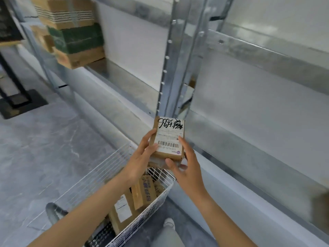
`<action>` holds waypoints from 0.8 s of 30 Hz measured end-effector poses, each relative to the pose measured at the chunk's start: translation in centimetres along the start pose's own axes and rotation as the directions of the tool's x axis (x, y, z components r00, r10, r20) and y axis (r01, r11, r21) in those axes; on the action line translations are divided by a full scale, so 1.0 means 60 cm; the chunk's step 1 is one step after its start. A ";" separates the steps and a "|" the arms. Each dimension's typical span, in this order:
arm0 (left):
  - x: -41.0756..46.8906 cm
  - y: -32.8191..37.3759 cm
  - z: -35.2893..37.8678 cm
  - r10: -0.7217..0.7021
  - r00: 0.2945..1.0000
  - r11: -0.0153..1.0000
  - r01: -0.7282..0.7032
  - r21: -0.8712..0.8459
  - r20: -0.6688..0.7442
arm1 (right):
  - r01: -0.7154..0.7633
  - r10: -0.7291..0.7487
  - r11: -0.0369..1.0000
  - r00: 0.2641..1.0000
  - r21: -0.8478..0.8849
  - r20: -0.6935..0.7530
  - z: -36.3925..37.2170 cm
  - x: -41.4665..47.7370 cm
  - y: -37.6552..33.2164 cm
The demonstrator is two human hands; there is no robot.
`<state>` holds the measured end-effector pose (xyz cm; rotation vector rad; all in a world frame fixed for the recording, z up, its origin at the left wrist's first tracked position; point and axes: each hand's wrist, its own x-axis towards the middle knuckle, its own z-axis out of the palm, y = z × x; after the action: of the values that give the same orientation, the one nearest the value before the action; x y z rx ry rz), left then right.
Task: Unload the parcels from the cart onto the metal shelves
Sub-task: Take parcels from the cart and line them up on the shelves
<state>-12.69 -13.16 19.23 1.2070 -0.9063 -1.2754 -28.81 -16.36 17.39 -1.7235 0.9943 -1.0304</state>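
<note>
A parcel [169,138] is gripped at its sides by the left hand [142,157] and right hand [187,166], above the cart [99,168]. A lift onto a shelf [249,125] is probably needed next.

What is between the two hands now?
A small labelled parcel, held on either side by the left hand and right hand, as the head view shows.

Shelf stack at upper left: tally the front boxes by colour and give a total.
Brown: 2, the top box and the bottom box
Green: 1, the middle box
Total: 3
The boxes behind are too blurred to count.
</note>
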 end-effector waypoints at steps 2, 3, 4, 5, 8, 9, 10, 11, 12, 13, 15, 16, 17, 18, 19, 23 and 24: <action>0.001 -0.003 0.041 0.005 0.996 1.000 -0.006 0.010 0.091 | -0.031 0.032 0.999 0.996 0.009 -0.088 -0.041 -0.029 -0.003; 0.004 -0.004 0.062 0.018 0.991 0.999 -0.022 0.035 0.129 | -0.046 0.049 0.999 0.990 0.026 -0.132 -0.063 -0.042 -0.006; 0.006 -0.004 0.085 0.029 0.985 0.997 -0.040 0.061 0.170 | -0.055 0.060 0.998 0.982 0.033 -0.178 -0.085 -0.054 -0.008; 0.008 -0.003 0.110 0.037 0.976 0.996 -0.055 0.076 0.214 | -0.062 0.067 0.998 0.972 0.028 -0.226 -0.107 -0.067 -0.011; 0.010 -0.007 0.189 0.046 0.933 0.995 -0.075 0.069 0.357 | -0.087 0.088 0.996 0.929 0.018 -0.360 -0.170 -0.109 -0.018; 0.011 -0.010 0.215 0.044 0.916 0.994 -0.081 0.077 0.398 | -0.097 0.094 0.995 0.910 0.015 -0.404 -0.192 -0.122 -0.021; 0.012 -0.013 0.242 0.040 0.899 0.992 -0.090 0.094 0.437 | -0.106 0.101 0.994 0.890 0.013 -0.445 -0.213 -0.135 -0.023; 0.012 -0.017 0.268 0.034 0.880 0.989 -0.098 0.111 0.474 | -0.114 0.105 0.993 0.868 0.009 -0.485 -0.235 -0.149 -0.024; 0.013 -0.022 0.294 0.026 0.861 0.985 -0.108 0.132 0.508 | -0.122 0.108 0.993 0.848 0.007 -0.519 -0.257 -0.163 -0.024; 0.013 -0.027 0.319 0.025 0.840 0.981 -0.125 0.147 0.542 | -0.127 0.111 0.992 0.830 0.008 -0.547 -0.279 -0.177 -0.023; 0.010 -0.035 0.372 0.024 0.799 0.970 -0.164 0.179 0.601 | -0.135 0.121 0.991 0.795 0.021 -0.594 -0.323 -0.206 -0.020; 0.007 -0.039 0.399 0.020 0.779 0.965 -0.179 0.191 0.627 | -0.141 0.127 0.990 0.781 0.026 -0.612 -0.345 -0.220 -0.018; 0.004 -0.044 0.424 0.011 0.760 0.961 -0.187 0.203 0.649 | -0.150 0.134 0.988 0.767 0.028 -0.628 -0.367 -0.233 -0.014; 0.001 -0.050 0.449 0.002 0.745 0.959 -0.191 0.211 0.667 | -0.160 0.140 0.987 0.755 0.027 -0.640 -0.388 -0.245 -0.010; -0.001 -0.057 0.473 -0.004 0.731 0.955 -0.198 0.219 0.683 | -0.168 0.143 0.985 0.746 0.024 -0.651 -0.410 -0.257 -0.006; -0.006 -0.085 0.566 -0.009 0.706 0.930 -0.254 0.265 0.708 | -0.200 0.168 0.979 0.730 0.028 -0.663 -0.493 -0.293 0.012; -0.008 -0.090 0.588 -0.016 0.713 0.929 -0.250 0.275 0.701 | -0.210 0.182 0.977 0.727 0.037 -0.662 -0.514 -0.300 0.017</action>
<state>-48.11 -17.39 20.61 0.8892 -1.8094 -1.5294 -63.50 -8.62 20.95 -1.2344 1.6162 -1.5341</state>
